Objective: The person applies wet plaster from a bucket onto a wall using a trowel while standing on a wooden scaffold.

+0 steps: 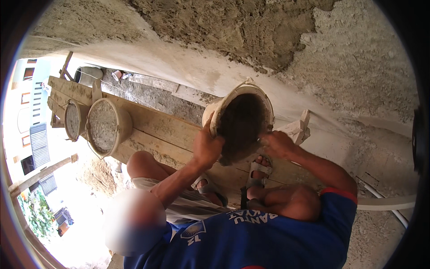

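Observation:
A pale plastic bucket is tilted on its side toward me over the planks, its inside coated with dark, wet-looking mortar. My left hand is closed on its left rim, thumb at the opening. My right hand is curled at the lower right of the opening; what its fingers hold is hidden. My sandalled feet rest on the wooden planks below the bucket.
Two buckets of grey material stand at the left on the planks. Above is a partly plastered wall. A wooden piece juts out at right, with pipes below. A wooden rail crosses the open side, with buildings beyond.

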Action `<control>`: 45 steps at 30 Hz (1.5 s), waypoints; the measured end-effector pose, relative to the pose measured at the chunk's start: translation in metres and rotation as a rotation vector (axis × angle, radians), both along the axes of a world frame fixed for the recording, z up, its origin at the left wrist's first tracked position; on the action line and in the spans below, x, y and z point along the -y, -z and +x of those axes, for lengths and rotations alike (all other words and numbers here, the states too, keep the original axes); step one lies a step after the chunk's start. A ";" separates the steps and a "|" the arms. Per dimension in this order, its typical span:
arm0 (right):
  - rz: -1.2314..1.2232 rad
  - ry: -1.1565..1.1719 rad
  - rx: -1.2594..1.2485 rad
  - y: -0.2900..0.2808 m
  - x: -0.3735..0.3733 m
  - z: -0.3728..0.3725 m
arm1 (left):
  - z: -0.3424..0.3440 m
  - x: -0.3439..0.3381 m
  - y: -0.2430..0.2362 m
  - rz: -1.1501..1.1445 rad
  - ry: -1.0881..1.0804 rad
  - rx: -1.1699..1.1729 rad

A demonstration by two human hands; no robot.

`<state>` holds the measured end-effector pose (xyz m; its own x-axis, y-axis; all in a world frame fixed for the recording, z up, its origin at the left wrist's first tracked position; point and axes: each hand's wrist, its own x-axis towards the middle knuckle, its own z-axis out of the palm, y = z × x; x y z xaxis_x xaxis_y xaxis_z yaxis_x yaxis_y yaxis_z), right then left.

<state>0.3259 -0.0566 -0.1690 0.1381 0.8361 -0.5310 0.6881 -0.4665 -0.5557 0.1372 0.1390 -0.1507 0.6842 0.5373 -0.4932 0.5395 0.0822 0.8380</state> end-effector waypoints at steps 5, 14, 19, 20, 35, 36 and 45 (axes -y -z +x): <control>-0.014 0.153 -0.135 0.028 0.018 -0.031 | -0.006 0.011 0.002 0.016 0.060 -0.088; 0.200 0.133 0.118 0.030 0.041 -0.002 | -0.009 0.009 0.009 -0.229 -0.060 -0.046; 0.275 0.113 0.178 0.025 0.041 0.024 | -0.009 0.014 0.015 -0.384 -0.143 0.092; 0.299 0.118 0.195 0.019 0.040 0.029 | -0.007 0.014 0.018 -0.392 -0.166 0.102; -0.030 -0.108 -0.306 -0.160 0.037 0.086 | -0.035 0.013 0.046 -0.375 -0.353 -0.062; 0.004 0.001 -0.267 -0.164 0.025 0.094 | -0.035 0.013 0.046 -0.333 -0.329 -0.008; 0.073 0.561 0.585 -0.263 0.088 0.149 | -0.025 0.016 0.038 -0.514 -0.329 0.094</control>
<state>0.4753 -0.1446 0.0938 0.7848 0.5900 -0.1896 0.5514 -0.8045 -0.2207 0.1122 0.1233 -0.1884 0.5765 0.4368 -0.6905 0.3428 0.6378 0.6897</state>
